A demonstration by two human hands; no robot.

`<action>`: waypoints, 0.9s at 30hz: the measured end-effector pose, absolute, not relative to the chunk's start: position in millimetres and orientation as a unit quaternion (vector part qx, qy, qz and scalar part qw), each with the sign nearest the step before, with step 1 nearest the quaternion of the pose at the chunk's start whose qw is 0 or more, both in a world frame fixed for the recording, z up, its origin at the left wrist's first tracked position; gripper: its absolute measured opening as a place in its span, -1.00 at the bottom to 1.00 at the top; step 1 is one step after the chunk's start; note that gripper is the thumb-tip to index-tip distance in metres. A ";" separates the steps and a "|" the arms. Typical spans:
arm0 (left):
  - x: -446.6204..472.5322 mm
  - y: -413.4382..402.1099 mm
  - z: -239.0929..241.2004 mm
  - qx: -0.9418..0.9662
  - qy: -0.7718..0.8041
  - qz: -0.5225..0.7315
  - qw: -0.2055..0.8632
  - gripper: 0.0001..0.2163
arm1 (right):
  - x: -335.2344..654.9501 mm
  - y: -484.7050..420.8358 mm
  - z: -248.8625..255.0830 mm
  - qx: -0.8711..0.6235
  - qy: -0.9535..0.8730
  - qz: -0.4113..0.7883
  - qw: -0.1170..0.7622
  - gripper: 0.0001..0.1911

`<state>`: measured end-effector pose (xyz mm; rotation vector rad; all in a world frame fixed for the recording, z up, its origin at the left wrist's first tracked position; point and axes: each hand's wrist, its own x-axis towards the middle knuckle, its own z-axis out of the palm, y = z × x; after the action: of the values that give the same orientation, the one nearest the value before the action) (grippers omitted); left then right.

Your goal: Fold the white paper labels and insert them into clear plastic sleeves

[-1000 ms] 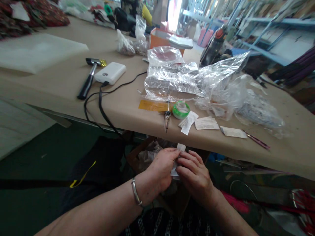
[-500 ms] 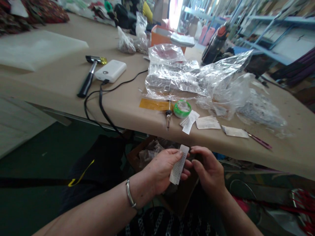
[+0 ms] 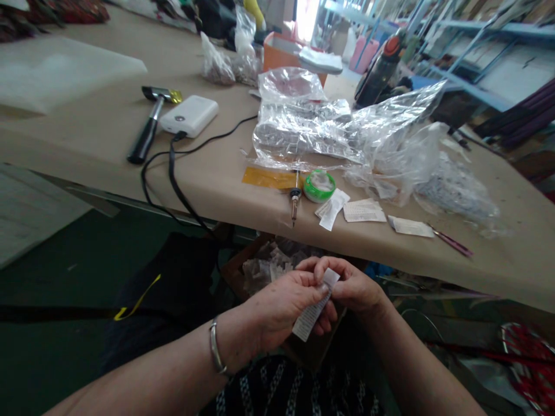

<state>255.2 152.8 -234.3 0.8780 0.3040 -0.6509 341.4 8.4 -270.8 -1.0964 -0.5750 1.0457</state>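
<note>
A narrow white label with small printed text is held over my lap, below the table's front edge. My left hand pinches it between thumb and fingers, and its lower end sticks out past them. Against its upper end, my right hand is closed, thumb and fingertips meeting the left fingers there. More printed labels lie on the table edge above: a fanned bunch, a stack and a single strip. Pink-handled tweezers rest by the last one.
A soldering-iron-like tool lies beside a green-rimmed round tub. Behind are clear plastic bags. A hammer and a white power bank with a black cable sit left. Under the table, a box holds plastic scraps.
My right hand has moved left and closed in on the label's upper end beside my left hand. The label has tilted further over. The view has shifted slightly.
</note>
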 end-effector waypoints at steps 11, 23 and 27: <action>257.6 161.2 -235.8 0.411 0.172 -0.254 0.859 -0.79 | 324.8 7.1 -240.9 -0.800 -0.330 0.100 0.491 -0.60; 256.9 160.6 -236.3 0.406 0.190 -0.242 0.861 -0.83 | 314.5 19.9 -245.4 -0.849 -0.360 0.013 0.386 -0.67; 257.1 160.8 -236.3 0.405 0.191 -0.234 0.863 -0.85 | 312.9 20.7 -246.9 -0.847 -0.349 0.035 0.399 -0.68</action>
<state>257.1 160.8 -236.3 0.8490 0.4001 -0.4901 312.9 20.7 -246.9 -2.1445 -0.8825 0.0893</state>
